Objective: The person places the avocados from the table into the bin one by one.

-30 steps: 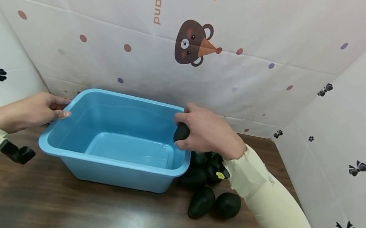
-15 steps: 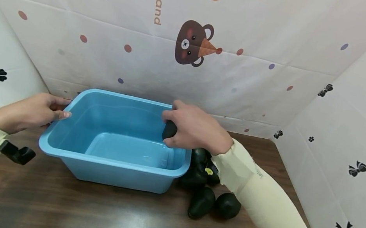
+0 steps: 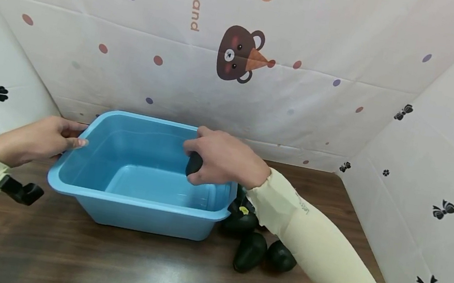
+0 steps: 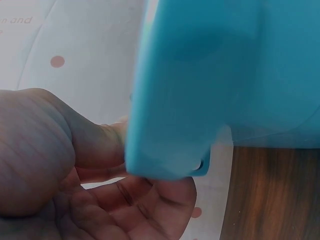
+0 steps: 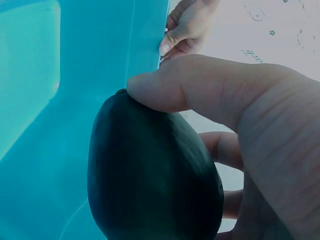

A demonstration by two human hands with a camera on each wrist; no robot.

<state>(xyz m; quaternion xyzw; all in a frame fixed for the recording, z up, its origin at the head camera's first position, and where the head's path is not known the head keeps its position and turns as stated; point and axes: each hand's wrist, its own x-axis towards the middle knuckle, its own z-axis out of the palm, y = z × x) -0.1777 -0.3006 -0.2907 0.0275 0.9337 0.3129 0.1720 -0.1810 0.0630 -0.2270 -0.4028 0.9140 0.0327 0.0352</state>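
Observation:
My right hand [image 3: 226, 158] holds a dark green avocado [image 3: 194, 164] over the right half of a light blue plastic basin [image 3: 138, 203]. In the right wrist view the thumb lies across the stem end of the avocado [image 5: 155, 175], with fingers round its far side. At the basin's left end my left hand [image 3: 44, 138] pinches the rim. The left wrist view has its fingers under the overhanging blue rim [image 4: 170, 125]; the thumb tip is partly hidden. No avocado shows on the visible part of the basin floor.
Several more avocados [image 3: 250, 252] lie on the brown wooden table [image 3: 138, 265], against and beside the basin's right end. One bears a yellow sticker [image 3: 244, 210]; my right forearm partly covers the group. Printed white sheets [image 3: 174, 80] stand behind and on both sides.
My right hand has moved left with the avocado, from above the basin's right rim to further inside over the basin. The left hand and the basin stay where they were.

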